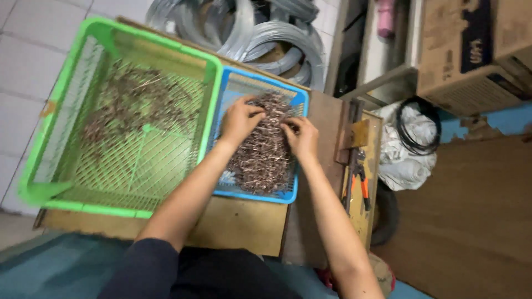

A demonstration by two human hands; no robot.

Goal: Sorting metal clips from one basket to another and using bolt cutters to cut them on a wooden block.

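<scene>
A dense heap of short, thin brownish metal wire pieces [263, 149] fills the blue mesh basket [290, 195], which sits on the wooden workbench [238, 224] just right of a larger green mesh basket [208, 72] holding a thinner scatter of the same pieces. The left hand [239, 119] and right hand [302, 137] both rest on the heap's far end, fingers curled narrowly into the pieces. Beyond the workbench's right edge stand brown cardboard boxes [471, 50], one bearing a dark blue panel; orange-handled pliers [360, 185] lie at that edge.
</scene>
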